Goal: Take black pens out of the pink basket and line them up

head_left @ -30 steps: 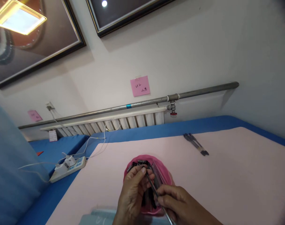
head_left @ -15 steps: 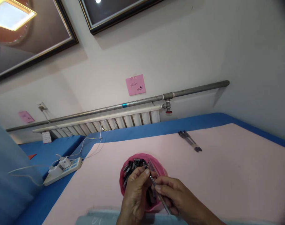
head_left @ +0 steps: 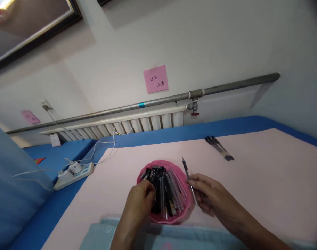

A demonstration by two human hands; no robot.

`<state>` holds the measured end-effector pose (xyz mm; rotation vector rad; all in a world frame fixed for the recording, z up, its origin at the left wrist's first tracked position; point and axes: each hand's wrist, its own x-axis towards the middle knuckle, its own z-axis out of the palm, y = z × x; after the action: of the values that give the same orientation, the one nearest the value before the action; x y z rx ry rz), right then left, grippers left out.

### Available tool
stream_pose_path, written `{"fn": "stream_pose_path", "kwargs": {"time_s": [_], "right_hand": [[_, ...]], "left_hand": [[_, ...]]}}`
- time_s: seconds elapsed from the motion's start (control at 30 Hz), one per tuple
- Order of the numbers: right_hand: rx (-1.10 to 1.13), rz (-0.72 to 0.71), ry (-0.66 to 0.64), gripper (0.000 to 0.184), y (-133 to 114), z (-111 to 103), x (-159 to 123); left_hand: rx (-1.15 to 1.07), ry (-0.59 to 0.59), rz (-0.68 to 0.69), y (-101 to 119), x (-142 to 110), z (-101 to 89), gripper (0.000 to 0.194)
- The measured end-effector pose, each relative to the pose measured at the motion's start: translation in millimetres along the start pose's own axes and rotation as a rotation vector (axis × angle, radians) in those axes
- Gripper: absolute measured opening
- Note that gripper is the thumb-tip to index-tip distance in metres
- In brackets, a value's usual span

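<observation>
My right hand [head_left: 206, 192] grips a pen [head_left: 189, 179] by its clear barrel, the black rubber grip and tip pointing up and away from me. It is just right of a pink scalloped basket [head_left: 187, 208]. Inside the basket are clear pen barrels [head_left: 175, 190], short black-and-clear pieces [head_left: 158, 170] and dark parts. My left hand [head_left: 141, 198] reaches over the basket's left side with fingers curled down among the dark parts; whatever the fingertips hold is hidden.
A bundle of pens [head_left: 219, 148] lies on the pink sheet [head_left: 254, 180] at the back right. A power strip [head_left: 77, 176] with white plugs and cables is at the left. Behind the blue table edge [head_left: 231, 123] run a radiator [head_left: 155, 122] and a pipe [head_left: 169, 99].
Both hands were together on the pen above the basket. They have parted: the right hand moved right with the pen, and the left went down into the basket's left side.
</observation>
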<state>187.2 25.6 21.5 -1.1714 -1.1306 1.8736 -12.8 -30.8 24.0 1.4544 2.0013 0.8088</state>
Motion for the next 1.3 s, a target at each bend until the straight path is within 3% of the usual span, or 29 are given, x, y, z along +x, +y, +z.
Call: {"fn": "stream_pose_path", "kwargs": {"time_s": [0.23,0.43,0.6,0.87,1.0,1.17,1.3], "right_hand": [[0.039,0.012,0.016,0.022,0.4,-5.6,5.2],[0.041,0.01,0.016,0.023,1.6,-6.2,6.3],[0.035,0.004,0.011,0.023,-0.7,-5.5,4.1],[0.038,-0.015,-0.008,0.019,-3.5,-4.4,1.5],[0.033,-0.013,-0.009,0.022,-4.3,-4.0,0.4],[0.036,-0.007,-0.012,0.022,-2.9,-4.8,1.5],[0.045,-0.027,-0.004,0.025,-1.6,-1.1,0.5]], "left_hand": [[0.16,-0.125,0.062,-1.0,-2.5,-2.3,0.029],[0.182,-0.289,0.191,7.9,-4.7,11.8,0.024],[0.234,-0.259,0.165,8.2,-3.0,24.6,0.023],[0.266,-0.233,0.145,7.2,-3.6,28.8,0.023],[0.152,-0.179,0.121,6.7,-1.4,29.3,0.019],[0.058,-0.243,0.112,10.1,-2.5,17.4,0.014],[-0.326,-0.251,-0.036,20.2,-8.7,10.5,0.005]]}}
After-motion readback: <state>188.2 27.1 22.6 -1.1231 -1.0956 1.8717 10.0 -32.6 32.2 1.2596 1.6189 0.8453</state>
